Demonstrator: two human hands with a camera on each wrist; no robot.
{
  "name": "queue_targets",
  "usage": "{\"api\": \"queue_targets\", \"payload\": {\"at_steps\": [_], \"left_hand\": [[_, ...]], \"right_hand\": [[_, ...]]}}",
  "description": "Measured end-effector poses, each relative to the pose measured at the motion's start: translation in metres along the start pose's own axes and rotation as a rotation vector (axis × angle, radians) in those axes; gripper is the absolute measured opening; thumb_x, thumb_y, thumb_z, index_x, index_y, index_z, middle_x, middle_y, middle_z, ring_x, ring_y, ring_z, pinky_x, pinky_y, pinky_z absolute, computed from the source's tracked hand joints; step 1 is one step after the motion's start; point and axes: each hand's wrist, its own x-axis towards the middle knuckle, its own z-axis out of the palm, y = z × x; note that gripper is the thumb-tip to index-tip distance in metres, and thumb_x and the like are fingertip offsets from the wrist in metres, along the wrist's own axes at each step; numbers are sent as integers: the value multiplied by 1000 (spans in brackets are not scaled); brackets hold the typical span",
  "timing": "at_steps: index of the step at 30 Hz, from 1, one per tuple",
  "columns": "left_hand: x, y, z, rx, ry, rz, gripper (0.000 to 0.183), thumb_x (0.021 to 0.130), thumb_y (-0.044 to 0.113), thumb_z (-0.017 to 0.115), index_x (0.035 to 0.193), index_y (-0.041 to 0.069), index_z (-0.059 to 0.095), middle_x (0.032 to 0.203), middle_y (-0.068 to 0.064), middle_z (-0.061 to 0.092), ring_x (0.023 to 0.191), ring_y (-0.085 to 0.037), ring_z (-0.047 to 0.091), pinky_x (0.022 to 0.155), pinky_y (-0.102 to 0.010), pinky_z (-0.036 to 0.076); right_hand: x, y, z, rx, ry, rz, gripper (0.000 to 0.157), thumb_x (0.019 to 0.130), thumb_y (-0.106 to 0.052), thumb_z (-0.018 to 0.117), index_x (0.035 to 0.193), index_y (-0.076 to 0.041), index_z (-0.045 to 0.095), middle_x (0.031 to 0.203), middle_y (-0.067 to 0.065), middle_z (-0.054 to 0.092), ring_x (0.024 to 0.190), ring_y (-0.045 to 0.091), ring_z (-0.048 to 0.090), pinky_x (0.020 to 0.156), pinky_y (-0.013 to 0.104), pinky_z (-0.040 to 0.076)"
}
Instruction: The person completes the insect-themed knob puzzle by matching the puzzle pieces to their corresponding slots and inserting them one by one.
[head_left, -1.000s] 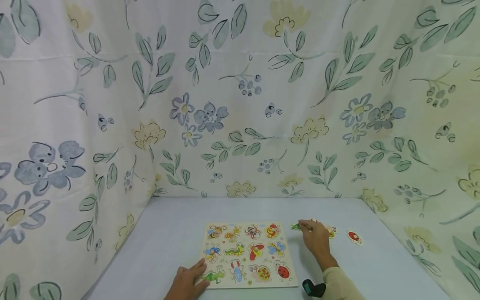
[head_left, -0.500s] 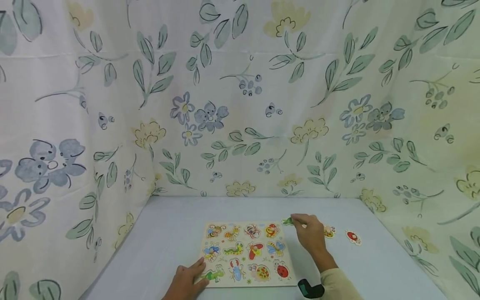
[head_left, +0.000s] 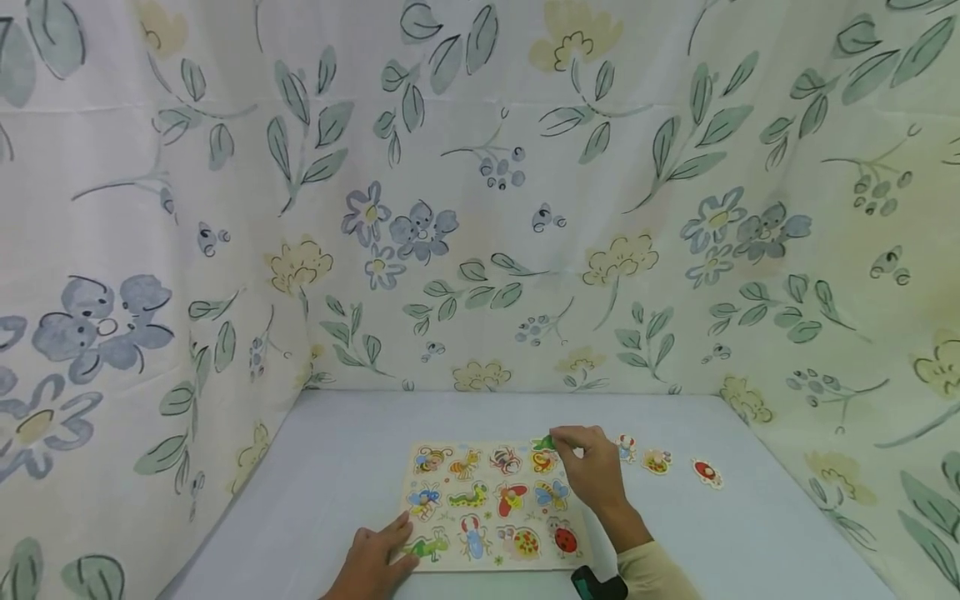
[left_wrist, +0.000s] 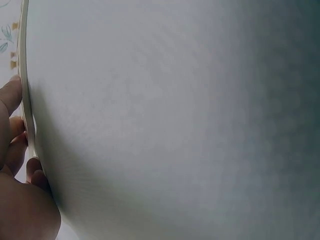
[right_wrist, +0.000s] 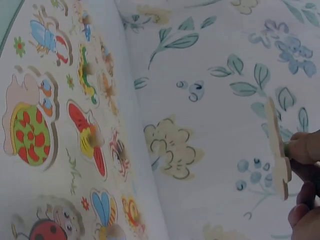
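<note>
Over the far right corner of the puzzle board (head_left: 487, 485), pinching a green piece (head_left: 542, 443) between thumb and finger of the right hand (head_left: 596, 467), held up off the board. Poking out left from those fingers, long way roughly along the board's far edge. At the board's near left corner, touching its edge with the left hand (head_left: 375, 554), thumb and pointer spread. By that hand, on the board, a green bug picture (head_left: 429, 547), well apart from the green piece. Right of the board, on the surface (head_left: 337, 467), a red-and-blue piece (head_left: 626, 448), a spotty piece (head_left: 657, 462), a red piece (head_left: 707, 473).
</note>
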Motion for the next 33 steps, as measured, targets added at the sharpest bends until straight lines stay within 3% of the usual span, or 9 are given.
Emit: {"api": "queue_targets", "payload": {"at_steps": [11, 24, 27, 31, 33], "left_hand": [[-2, 0, -1, 13, 6, -6, 60, 82, 38, 74, 126, 1, 61, 142, -8, 49, 76, -16, 35, 66, -29, 32], [-3, -1, -1, -26, -2, 16, 62, 83, 39, 73, 129, 1, 59, 144, -8, 46, 77, -16, 34, 66, -28, 31], [-4, 0, -2, -35, 3, 11, 61, 83, 37, 73, 130, 1, 58, 144, -8, 46, 78, -16, 34, 66, -28, 31], [-5, 1, -3, -35, 2, 20, 61, 84, 38, 73, 130, 2, 58, 145, -9, 45, 79, -16, 35, 66, -28, 32], [-4, 1, -2, -26, 0, 26, 61, 84, 39, 72, 131, 3, 58, 145, -8, 45, 80, -16, 35, 68, -28, 33]], "right_hand": [[-10, -33, 25, 125, -61, 19, 18, 80, 3, 75, 92, -10, 76, 90, -6, 72, 75, 10, 54, 58, 29, 45], [-31, -52, 58, 247, -151, 44, 23, 81, 3, 75, 93, -16, 75, 82, -9, 69, 72, 9, 52, 60, 30, 43], [-36, -57, 67, 282, -183, 48, 20, 82, 1, 75, 93, -16, 75, 83, -8, 70, 73, 8, 55, 62, 33, 45], [-44, -62, 80, 308, -222, 58, 18, 82, 0, 75, 93, -15, 75, 85, -8, 71, 71, 5, 58, 84, 49, 46], [-49, -63, 86, 301, -247, 62, 17, 83, -1, 74, 92, -15, 75, 86, -8, 71, 71, 4, 57, 83, 48, 46]]}}
